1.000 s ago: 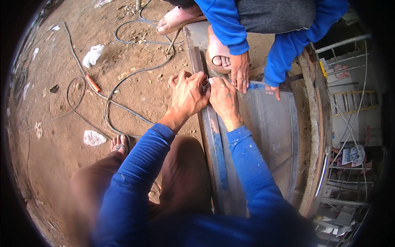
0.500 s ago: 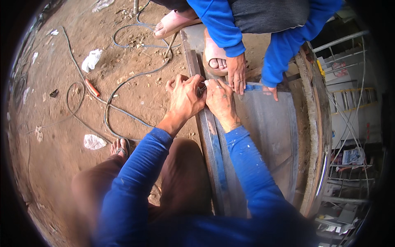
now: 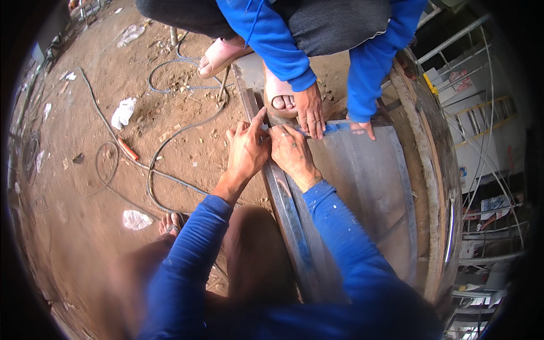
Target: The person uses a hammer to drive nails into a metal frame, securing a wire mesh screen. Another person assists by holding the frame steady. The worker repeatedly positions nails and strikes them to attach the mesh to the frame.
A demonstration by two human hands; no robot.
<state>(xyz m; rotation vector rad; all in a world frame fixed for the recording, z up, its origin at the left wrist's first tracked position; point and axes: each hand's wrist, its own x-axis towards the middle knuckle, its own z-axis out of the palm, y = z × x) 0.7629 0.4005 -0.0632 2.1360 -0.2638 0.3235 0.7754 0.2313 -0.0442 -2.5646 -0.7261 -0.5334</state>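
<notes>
A grey mesh sheet (image 3: 362,187) with blue-marked edge strips lies over a low frame in front of me. My right hand (image 3: 292,154) is closed at the sheet's far left corner, its fingers bent over the edge. Close against it, my left hand (image 3: 247,148) has its index finger stretched forward and its other fingers curled; what they hold is hidden. Facing me, a co-worker presses one hand (image 3: 310,109) flat on the far edge strip. The co-worker's other hand (image 3: 362,127) rests farther right on the same edge.
A co-worker's sandalled foot (image 3: 279,93) stands on the frame beyond my hands. Cables (image 3: 187,127) loop over the dirt floor at left, near an orange-handled piece (image 3: 128,149) and white plastic scraps (image 3: 123,113). A rough wooden beam (image 3: 422,136) borders the right side, with metal racks beyond.
My left index finger has straightened forward from a curled grip against the right hand. The view has shifted slightly, so the panel and co-worker sit farther left.
</notes>
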